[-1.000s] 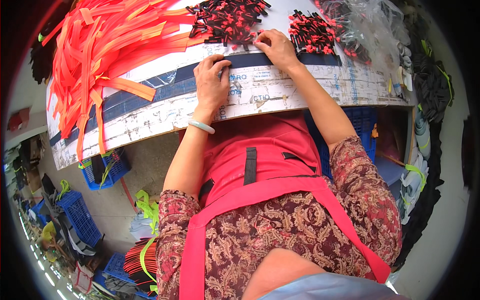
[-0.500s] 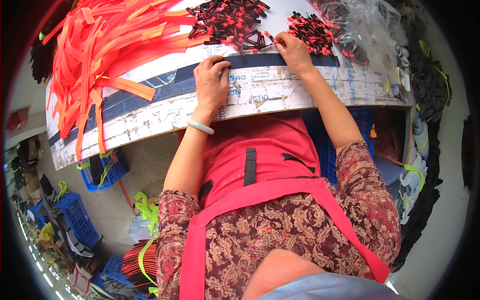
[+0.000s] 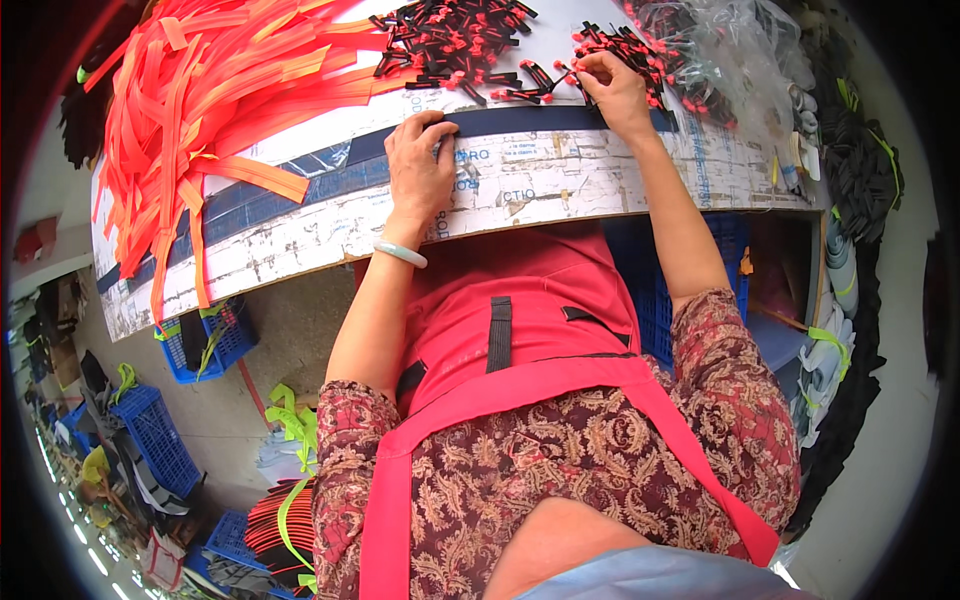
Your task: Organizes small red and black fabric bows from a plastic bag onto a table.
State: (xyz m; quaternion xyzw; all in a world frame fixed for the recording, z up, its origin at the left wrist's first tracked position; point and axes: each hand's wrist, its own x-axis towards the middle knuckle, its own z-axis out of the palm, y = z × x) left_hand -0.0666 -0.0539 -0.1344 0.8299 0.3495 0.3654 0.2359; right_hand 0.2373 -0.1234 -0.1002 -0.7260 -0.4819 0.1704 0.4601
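The person's left hand point(image 3: 420, 165) rests on the bench point(image 3: 575, 185), fingers half-curled over a dark blue band point(image 3: 525, 121) that runs along the top, a gap showing between thumb and forefinger. A pale bracelet point(image 3: 400, 255) circles that wrist. Across from it, the right hand point(image 3: 618, 98) leans over the near edge of the right-hand pile point(image 3: 625, 50), thumb and forefinger drawn narrow beside a red tip; the pieces are so tiny from here that I can't tell if one is pinched between them.

That pile is all small black pieces with red ends. A bigger left-hand pile point(image 3: 455, 45) of the same kind sits nearer the middle of the bench, and a few loose pieces point(image 3: 538, 85) lie between the two, close by the right fingertips. A crumpled clear plastic bag point(image 3: 735, 50) lies just right of the smaller pile. Over on the left, a great heap of orange-red strips point(image 3: 225, 100) sprawls across the bench, some ends drooping past its front edge. The person stands close up in a red apron point(image 3: 530, 275), with a blue crate point(image 3: 155, 435) down to the left.
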